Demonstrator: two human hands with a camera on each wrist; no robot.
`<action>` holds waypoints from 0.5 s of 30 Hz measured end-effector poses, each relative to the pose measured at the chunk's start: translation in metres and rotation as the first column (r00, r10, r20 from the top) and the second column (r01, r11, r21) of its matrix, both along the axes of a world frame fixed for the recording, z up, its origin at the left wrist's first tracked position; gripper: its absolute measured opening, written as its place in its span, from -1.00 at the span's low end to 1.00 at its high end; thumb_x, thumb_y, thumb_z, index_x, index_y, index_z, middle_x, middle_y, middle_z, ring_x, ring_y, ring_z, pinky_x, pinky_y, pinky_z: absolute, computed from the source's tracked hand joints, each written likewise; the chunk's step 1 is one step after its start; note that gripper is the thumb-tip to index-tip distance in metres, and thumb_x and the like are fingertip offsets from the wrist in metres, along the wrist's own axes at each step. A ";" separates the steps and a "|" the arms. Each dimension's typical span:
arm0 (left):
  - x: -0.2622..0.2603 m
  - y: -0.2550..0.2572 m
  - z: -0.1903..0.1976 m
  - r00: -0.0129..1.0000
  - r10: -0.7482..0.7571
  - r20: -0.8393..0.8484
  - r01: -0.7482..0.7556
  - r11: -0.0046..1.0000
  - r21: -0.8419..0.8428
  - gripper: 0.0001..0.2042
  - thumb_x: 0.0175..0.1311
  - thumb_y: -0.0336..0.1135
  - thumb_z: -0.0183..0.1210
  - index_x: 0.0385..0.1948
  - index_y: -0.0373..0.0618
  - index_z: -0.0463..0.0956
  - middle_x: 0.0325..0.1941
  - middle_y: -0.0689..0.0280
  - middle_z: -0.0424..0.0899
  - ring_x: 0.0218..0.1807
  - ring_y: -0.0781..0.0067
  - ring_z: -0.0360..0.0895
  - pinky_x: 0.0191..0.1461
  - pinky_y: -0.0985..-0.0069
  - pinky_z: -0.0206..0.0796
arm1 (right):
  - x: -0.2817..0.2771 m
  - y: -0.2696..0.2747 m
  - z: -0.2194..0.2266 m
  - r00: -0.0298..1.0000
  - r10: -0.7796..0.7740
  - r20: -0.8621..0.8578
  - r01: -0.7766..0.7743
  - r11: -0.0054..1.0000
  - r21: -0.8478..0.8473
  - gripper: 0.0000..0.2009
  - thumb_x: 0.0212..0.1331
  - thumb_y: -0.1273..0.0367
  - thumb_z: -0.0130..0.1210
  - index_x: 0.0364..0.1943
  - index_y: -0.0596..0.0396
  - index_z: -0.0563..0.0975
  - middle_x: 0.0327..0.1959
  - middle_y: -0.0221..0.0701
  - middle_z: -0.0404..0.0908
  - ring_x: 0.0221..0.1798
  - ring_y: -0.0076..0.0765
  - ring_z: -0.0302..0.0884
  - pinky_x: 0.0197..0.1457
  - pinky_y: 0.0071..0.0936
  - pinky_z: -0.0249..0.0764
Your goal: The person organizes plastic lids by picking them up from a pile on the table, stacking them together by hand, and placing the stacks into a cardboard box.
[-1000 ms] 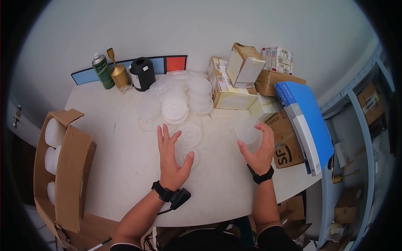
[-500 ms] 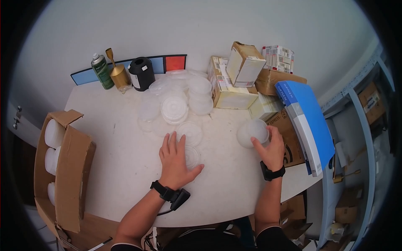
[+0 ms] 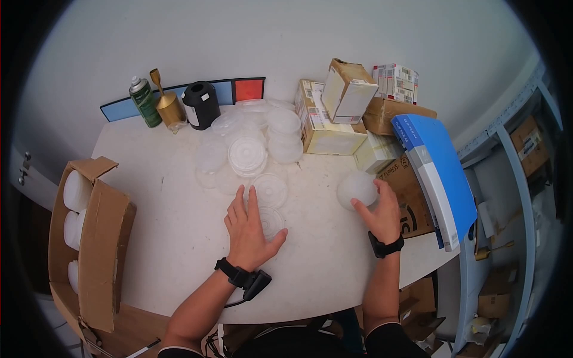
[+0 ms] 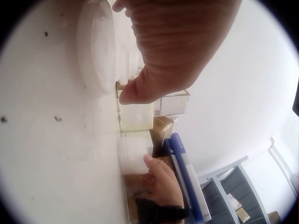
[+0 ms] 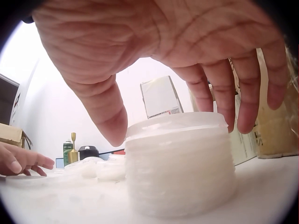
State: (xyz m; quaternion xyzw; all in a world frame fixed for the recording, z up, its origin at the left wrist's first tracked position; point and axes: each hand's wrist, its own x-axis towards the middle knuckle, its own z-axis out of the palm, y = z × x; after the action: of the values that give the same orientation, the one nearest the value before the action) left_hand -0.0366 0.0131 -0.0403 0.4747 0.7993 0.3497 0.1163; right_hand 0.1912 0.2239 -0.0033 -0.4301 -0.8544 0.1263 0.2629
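Note:
A round stack of translucent plastic lids [image 5: 180,172] stands upright at the right of the table, also seen in the head view [image 3: 353,194]. Around its top, my right hand [image 3: 384,213] holds the uppermost lid [image 5: 177,122], thumb at the left rim and fingers at the far right side. My left hand [image 3: 248,232] hovers low over the table with fingers extended and thumb spread, nothing held. Beside its fingers lie a clear lid [image 3: 272,222], partly covered by the hand, and another lid [image 3: 270,190] just beyond.
More lids [image 3: 248,156] lie heaped at the back middle. An open carton [image 3: 107,250] with white round containers stands left. Small boxes [image 3: 334,140] and a blue folder [image 3: 441,173] line the right. A spray can [image 3: 145,101] and black canister [image 3: 202,106] stand at the back left.
My right hand moved right and raised a lid tilted over the stack; now that lid lies flat on top. My left hand turned palm down and lowered toward the near lid.

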 end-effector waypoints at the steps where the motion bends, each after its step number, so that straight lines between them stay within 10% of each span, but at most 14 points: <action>1: 0.000 0.000 -0.002 1.000 0.000 -0.016 0.001 1.000 0.002 0.08 0.01 -0.10 0.44 0.52 -0.39 -0.07 0.60 -0.33 -0.19 0.58 -0.34 -0.14 0.55 -0.15 -0.22 | 0.000 0.000 0.000 1.000 0.005 0.007 -0.005 1.000 0.003 -0.32 0.03 0.13 0.44 0.16 0.29 0.46 0.12 0.03 0.58 0.20 0.18 0.50 0.26 -0.07 0.42; 7: 0.000 0.001 -0.013 0.987 0.062 -0.151 -0.059 0.998 0.023 0.06 0.04 -0.12 0.40 0.51 -0.44 -0.08 0.59 -0.38 -0.16 0.65 -0.38 -0.34 0.59 -0.15 -0.31 | 0.000 0.001 -0.001 0.999 -0.012 0.033 0.012 1.000 -0.023 -0.28 0.03 0.11 0.44 0.19 0.29 0.43 0.14 0.03 0.57 0.20 0.20 0.49 0.28 -0.05 0.41; 15: 0.000 0.001 0.000 0.996 0.073 -0.045 -0.070 0.996 0.052 0.05 -0.03 -0.19 0.38 0.50 -0.46 -0.07 0.55 -0.30 -0.05 0.48 -0.28 -0.01 0.52 -0.09 -0.13 | -0.002 -0.001 0.000 1.000 -0.007 0.017 0.007 1.000 0.002 -0.26 0.02 0.14 0.45 0.22 0.29 0.41 0.24 0.03 0.48 0.26 0.19 0.44 0.32 -0.04 0.39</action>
State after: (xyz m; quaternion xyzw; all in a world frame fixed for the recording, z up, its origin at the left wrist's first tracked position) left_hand -0.0364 0.0136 -0.0404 0.4565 0.8092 0.3626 0.0731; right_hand 0.1894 0.2233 -0.0029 -0.4340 -0.8551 0.1208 0.2568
